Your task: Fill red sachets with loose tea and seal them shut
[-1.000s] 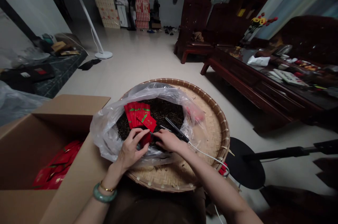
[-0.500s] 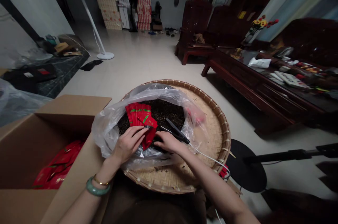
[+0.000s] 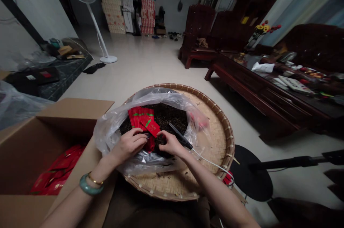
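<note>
My left hand (image 3: 132,145) has its fingers curled on a red packet (image 3: 149,145) at the near side of a clear plastic bag (image 3: 107,127). My right hand (image 3: 172,143) is just right of it, thumb and index finger apart, the index fingertip at the corner of a loose red packet (image 3: 151,127). That packet lies askew over a fanned row of red packets (image 3: 137,114). Dark loose dried leaves (image 3: 170,113), which look like tea, fill the bag beneath. Beside my right hand rests a black handheld tool (image 3: 182,138) with a white cord.
The bag sits in a round woven bamboo tray (image 3: 219,138). An open cardboard box (image 3: 77,108) at the left holds several red packets (image 3: 60,169). Right of the tray stands a black round base (image 3: 252,174) with a pole. A dark wooden table (image 3: 258,92) and a white fan (image 3: 103,47) are farther off.
My right hand has moved slightly up to the loose packet's corner, its thumb and index finger spreading. My left hand has shifted slightly left and down. The view has tilted a little.
</note>
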{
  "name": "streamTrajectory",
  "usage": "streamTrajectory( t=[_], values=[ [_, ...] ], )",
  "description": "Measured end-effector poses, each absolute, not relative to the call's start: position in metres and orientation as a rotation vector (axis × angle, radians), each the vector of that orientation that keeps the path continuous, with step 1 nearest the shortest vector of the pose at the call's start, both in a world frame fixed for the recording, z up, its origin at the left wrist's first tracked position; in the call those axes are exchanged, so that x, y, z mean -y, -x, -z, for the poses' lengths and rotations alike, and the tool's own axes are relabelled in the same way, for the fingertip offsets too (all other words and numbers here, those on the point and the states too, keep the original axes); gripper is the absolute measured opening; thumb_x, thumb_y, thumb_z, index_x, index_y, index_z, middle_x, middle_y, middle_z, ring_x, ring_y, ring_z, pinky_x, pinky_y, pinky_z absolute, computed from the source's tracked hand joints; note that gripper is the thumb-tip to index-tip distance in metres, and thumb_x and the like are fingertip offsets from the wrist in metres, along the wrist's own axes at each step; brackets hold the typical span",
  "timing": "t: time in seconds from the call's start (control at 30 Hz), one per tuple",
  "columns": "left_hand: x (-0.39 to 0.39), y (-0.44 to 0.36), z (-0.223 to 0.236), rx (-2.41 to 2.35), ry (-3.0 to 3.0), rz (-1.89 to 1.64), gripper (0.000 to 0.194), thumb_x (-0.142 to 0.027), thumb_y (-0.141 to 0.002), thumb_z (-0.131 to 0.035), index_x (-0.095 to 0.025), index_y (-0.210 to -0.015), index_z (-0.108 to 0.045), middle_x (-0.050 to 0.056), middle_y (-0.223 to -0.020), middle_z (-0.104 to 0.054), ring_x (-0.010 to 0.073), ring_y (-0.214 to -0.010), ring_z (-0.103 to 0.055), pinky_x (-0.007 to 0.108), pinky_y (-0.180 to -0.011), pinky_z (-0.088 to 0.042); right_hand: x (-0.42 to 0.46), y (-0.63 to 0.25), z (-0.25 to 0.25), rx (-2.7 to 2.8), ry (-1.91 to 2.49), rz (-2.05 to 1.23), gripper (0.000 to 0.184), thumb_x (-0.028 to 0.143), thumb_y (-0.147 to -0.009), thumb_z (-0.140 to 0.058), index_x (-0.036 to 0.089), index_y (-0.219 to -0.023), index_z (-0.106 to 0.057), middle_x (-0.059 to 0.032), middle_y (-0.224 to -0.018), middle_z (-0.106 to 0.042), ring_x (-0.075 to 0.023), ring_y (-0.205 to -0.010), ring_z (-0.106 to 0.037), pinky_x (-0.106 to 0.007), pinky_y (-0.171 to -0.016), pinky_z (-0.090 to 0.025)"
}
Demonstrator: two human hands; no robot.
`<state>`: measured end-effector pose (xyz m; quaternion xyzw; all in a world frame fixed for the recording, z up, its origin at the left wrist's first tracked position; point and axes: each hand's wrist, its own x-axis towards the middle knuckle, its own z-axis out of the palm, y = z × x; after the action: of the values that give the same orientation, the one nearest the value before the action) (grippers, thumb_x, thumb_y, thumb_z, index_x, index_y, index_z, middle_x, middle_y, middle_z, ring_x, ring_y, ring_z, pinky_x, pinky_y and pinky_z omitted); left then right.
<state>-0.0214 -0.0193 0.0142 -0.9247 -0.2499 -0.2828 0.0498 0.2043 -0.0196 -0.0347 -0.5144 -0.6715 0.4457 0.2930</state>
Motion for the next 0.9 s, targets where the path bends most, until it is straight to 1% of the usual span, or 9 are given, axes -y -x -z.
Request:
streamTrajectory(
  t=[0.07, 0.13, 0.23, 0.33, 0.43, 0.53, 0.67, 0.8, 0.9],
  values=[
    [0.019, 0.027, -0.017, 0.798, 2.863, 0.817, 0.02, -0.015, -0.093, -0.043, -0.017, -0.092, -0.062, 0.004, -0.084, -0.067, 0.0149, -0.08, -0.058, 0.026, -0.07, -0.051, 0.019, -0.204, 0.034, 1.418, 1.287, -1.479, 0.032, 0.009, -0.057, -0.062, 0.018, -0.088, -0.061, 0.006, -0.071, -0.056, -0.0093, -0.064, -0.047, -0.021, -0.062, -0.037],
    [0.019, 0.031, -0.02, 0.817, 2.865, 0.866, 0.019, -0.016, -0.094, -0.042, -0.017, -0.095, -0.062, 0.004, -0.08, -0.064, 0.0121, -0.07, -0.056, 0.023, -0.063, -0.048, 0.02, -0.202, 0.032, 0.975, 1.183, -1.783, 0.027, 0.01, -0.059, -0.063, 0.017, -0.085, -0.06, 0.0061, -0.068, -0.058, -0.0077, -0.058, -0.048, -0.019, -0.057, -0.037],
    [0.019, 0.034, -0.025, 0.853, 2.843, 0.955, 0.015, -0.019, -0.093, -0.046, -0.017, -0.095, -0.062, 0.003, -0.078, -0.061, 0.012, -0.068, -0.053, 0.023, -0.062, -0.045, 0.024, -0.202, 0.027, 0.556, 1.041, -1.987, 0.02, 0.014, -0.068, -0.058, 0.017, -0.088, -0.057, 0.004, -0.071, -0.062, -0.0084, -0.061, -0.056, -0.018, -0.055, -0.04],
    [0.019, 0.033, -0.028, 0.912, 2.89, 0.887, 0.018, -0.022, -0.093, -0.047, -0.019, -0.087, -0.063, 0.003, -0.078, -0.059, 0.0131, -0.071, -0.052, 0.024, -0.063, -0.044, 0.028, -0.203, 0.018, 0.378, 0.932, -2.045, 0.014, 0.02, -0.077, -0.051, 0.015, -0.089, -0.056, -0.0023, -0.079, -0.066, -0.011, -0.071, -0.061, -0.019, -0.06, -0.046],
    [0.017, 0.029, -0.027, 0.943, 2.933, 0.798, 0.02, -0.025, -0.094, -0.046, -0.019, -0.085, -0.063, 0.005, -0.089, -0.06, 0.0149, -0.082, -0.054, 0.026, -0.07, -0.047, 0.03, -0.203, 0.009, 0.129, 0.78, -2.127, 0.022, 0.032, -0.082, -0.046, 0.013, -0.089, -0.057, -0.0079, -0.081, -0.066, -0.0144, -0.07, -0.062, -0.023, -0.057, -0.048],
    [0.015, 0.024, -0.025, 0.944, 2.962, 0.763, 0.02, -0.024, -0.094, -0.044, -0.019, -0.088, -0.062, 0.007, -0.104, -0.058, 0.017, -0.095, -0.055, 0.028, -0.076, -0.049, 0.032, -0.202, 0.006, -0.017, 0.726, -2.118, 0.024, 0.036, -0.086, -0.045, 0.015, -0.087, -0.057, -0.004, -0.07, -0.061, -0.0136, -0.063, -0.058, -0.022, -0.051, -0.045],
    [0.016, 0.017, -0.024, 0.917, 2.982, 0.729, 0.018, -0.024, -0.094, -0.044, -0.019, -0.089, -0.061, 0.009, -0.107, -0.057, 0.0183, -0.097, -0.054, 0.03, -0.079, -0.05, 0.032, -0.199, 0.008, -0.073, 0.738, -2.0, 0.015, 0.032, -0.086, -0.051, 0.018, -0.082, -0.055, 0.0012, -0.063, -0.055, -0.0103, -0.057, -0.054, -0.019, -0.049, -0.042],
    [0.017, 0.013, -0.024, 0.892, 2.983, 0.679, 0.019, -0.025, -0.093, -0.045, -0.019, -0.087, -0.062, 0.008, -0.108, -0.057, 0.0188, -0.095, -0.054, 0.031, -0.078, -0.05, 0.032, -0.197, 0.008, -0.162, 0.707, -1.894, 0.016, 0.027, -0.086, -0.047, 0.018, -0.075, -0.054, -0.0019, -0.07, -0.059, -0.0093, -0.058, -0.054, -0.018, -0.047, -0.041],
    [0.017, 0.011, -0.024, 0.885, 2.986, 0.644, 0.018, -0.026, -0.093, -0.045, -0.02, -0.089, -0.062, 0.008, -0.112, -0.057, 0.0195, -0.097, -0.054, 0.032, -0.079, -0.05, 0.032, -0.197, 0.005, -0.149, 0.685, -1.869, 0.014, 0.026, -0.084, -0.046, 0.018, -0.08, -0.057, -0.0044, -0.08, -0.064, -0.011, -0.063, -0.057, -0.021, -0.052, -0.046]
  ],
)
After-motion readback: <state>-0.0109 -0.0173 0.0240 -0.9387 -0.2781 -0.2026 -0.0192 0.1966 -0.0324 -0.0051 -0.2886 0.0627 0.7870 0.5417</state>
